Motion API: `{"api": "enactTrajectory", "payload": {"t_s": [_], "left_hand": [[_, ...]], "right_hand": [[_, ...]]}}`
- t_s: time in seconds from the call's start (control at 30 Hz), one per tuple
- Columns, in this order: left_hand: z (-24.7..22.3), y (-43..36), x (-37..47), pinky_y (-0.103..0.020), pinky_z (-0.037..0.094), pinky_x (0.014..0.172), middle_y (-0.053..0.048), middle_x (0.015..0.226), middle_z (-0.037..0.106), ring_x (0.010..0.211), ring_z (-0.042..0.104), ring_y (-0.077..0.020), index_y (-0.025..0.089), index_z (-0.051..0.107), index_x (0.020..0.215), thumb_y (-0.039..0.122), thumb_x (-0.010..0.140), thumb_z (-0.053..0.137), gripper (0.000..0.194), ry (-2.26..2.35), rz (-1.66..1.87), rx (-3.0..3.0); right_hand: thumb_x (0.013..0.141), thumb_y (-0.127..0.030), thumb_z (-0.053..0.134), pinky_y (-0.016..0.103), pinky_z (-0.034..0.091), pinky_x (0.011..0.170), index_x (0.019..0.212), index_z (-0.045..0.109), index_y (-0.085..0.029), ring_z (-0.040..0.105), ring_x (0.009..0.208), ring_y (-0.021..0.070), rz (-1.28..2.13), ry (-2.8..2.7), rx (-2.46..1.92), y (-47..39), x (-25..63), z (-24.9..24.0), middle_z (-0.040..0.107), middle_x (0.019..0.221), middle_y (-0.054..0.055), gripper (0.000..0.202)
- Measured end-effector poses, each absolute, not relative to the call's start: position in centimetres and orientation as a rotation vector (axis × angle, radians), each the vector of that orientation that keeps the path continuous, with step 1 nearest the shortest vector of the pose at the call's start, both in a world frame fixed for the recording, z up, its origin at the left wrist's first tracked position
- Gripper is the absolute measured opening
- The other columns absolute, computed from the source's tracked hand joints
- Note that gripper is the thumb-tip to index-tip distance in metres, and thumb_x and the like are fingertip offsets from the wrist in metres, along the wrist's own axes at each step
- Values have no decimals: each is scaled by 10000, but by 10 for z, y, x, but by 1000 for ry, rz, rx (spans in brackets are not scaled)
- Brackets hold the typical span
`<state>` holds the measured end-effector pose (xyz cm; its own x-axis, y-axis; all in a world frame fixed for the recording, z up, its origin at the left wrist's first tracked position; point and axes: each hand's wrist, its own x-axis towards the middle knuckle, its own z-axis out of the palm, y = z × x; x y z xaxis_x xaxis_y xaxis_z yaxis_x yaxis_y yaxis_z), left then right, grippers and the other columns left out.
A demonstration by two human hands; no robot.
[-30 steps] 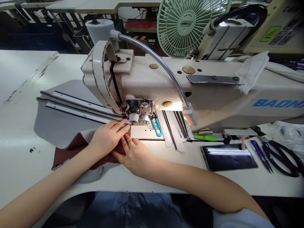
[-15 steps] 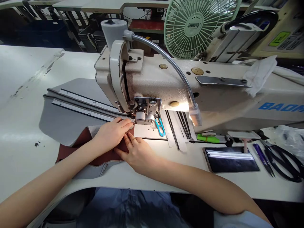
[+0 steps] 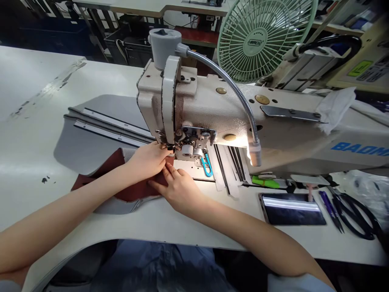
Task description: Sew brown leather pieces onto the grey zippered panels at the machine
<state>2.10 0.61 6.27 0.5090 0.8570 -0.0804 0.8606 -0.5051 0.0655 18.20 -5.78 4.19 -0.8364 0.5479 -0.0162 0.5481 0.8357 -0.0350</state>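
Observation:
A sewing machine (image 3: 200,109) stands on the white table, its lamp lit. Grey fabric (image 3: 68,140) with white, black-edged strips (image 3: 109,134) runs from the left toward the needle area. Maroon fabric (image 3: 130,192) lies in folds over its near part. My left hand (image 3: 148,162) presses on the fabric just left of the presser area, its fingertips partly hidden by the machine head. My right hand (image 3: 180,188) rests on the maroon fabric close beside it, fingers spread and lying on the cloth.
Blue thread snips (image 3: 207,165) lie by the machine bed, with black and white strips (image 3: 221,166) to their right. Farther right are a green tool (image 3: 265,182), a phone (image 3: 293,209), a purple tool (image 3: 331,211) and black scissors (image 3: 354,215). A green fan (image 3: 255,42) stands behind.
The camera view has shifted, so the machine appears farther right. My left hand has moved slightly forward toward the machine head. More maroon fabric shows left of my left wrist.

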Motion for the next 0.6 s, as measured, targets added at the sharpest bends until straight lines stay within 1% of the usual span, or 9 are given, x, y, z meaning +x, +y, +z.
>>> {"api": "enactTrajectory", "payload": {"t_s": [0.13,0.2,0.27,0.37,0.5,0.6], "left_hand": [[65,-6,21,-367,481,838,-76,945,675,987,604,-261,191,670,958,164,838,508,203,1454,-9,2661],[65,-12,19,-365,483,815,-71,969,666,965,598,-255,199,677,937,189,846,519,182,1436,34,2674],[65,-17,19,-360,483,754,-72,958,658,925,597,-251,201,684,891,195,868,500,185,1473,62,2685],[63,-19,22,-354,478,695,-72,876,656,873,600,-250,198,690,827,184,879,483,214,1507,67,2693],[59,-10,27,-361,485,733,-81,881,682,915,612,-262,193,701,832,169,875,475,231,1528,71,2704],[59,-2,33,-368,478,728,-98,886,694,906,629,-275,183,695,837,172,882,445,255,1581,-36,2696]], "right_hand": [[940,-202,495,404,437,827,1355,528,-194,457,1306,383,-67,3076,946,-55,185,32,521,1344,283,416],[934,-180,493,400,441,816,1286,572,-176,456,1302,381,-88,3099,940,-55,187,30,531,1327,277,361],[931,-170,492,399,445,809,1228,600,-163,473,1281,373,-104,3101,927,-55,187,29,551,1295,271,317],[925,-167,500,393,448,794,1192,615,-167,499,1243,358,-104,3104,932,-55,187,29,581,1244,252,290],[927,-173,510,391,444,801,1178,623,-185,495,1232,335,-94,3125,979,-50,186,25,590,1232,226,276],[936,-175,497,407,436,831,1144,645,-193,496,1222,330,-69,3139,1015,-44,187,20,599,1222,211,256]]}}
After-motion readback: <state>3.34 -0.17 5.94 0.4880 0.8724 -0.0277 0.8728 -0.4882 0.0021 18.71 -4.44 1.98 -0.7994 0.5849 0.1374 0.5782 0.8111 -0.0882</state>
